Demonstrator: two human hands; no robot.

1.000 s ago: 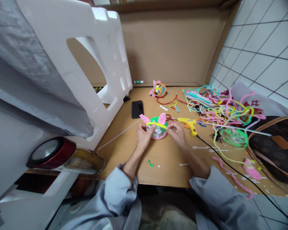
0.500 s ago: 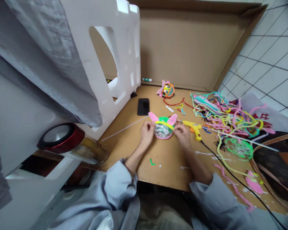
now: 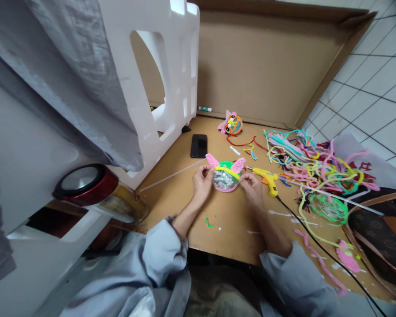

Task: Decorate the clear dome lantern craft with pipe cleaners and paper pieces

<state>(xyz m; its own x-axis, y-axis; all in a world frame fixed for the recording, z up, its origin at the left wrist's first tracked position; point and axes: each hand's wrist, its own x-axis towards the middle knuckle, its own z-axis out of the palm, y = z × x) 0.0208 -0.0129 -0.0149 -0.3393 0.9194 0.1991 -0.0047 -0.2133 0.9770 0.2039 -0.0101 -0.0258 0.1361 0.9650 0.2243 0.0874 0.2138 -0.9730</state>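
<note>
Between my two hands is a clear ball wrapped in pipe cleaners (image 3: 225,181), with a green back, a yellow band across it, a pink lower edge and two pink ears on top. My left hand (image 3: 203,179) pinches its left side near the end of the yellow band. On the opposite side, my right hand (image 3: 250,185) pinches the band's right end. Thumbs and fingertips are pressed together on both hands, partly covering the band's ends. A yellow glue gun (image 3: 265,178) lies just right of my right hand, its nozzle pointing left.
A tangled heap of pipe cleaners (image 3: 317,158) and a brown handbag (image 3: 383,233) lie to the right. Behind are a phone (image 3: 198,146) and an orange-and-pink craft ball (image 3: 233,124). A glass bottle with a red lid (image 3: 102,189) stands left. The glue gun's black cord (image 3: 320,246) crosses the right side.
The view has shifted slightly. Both hands keep their pinch on the ball's sides, and nothing on the table has visibly moved.
</note>
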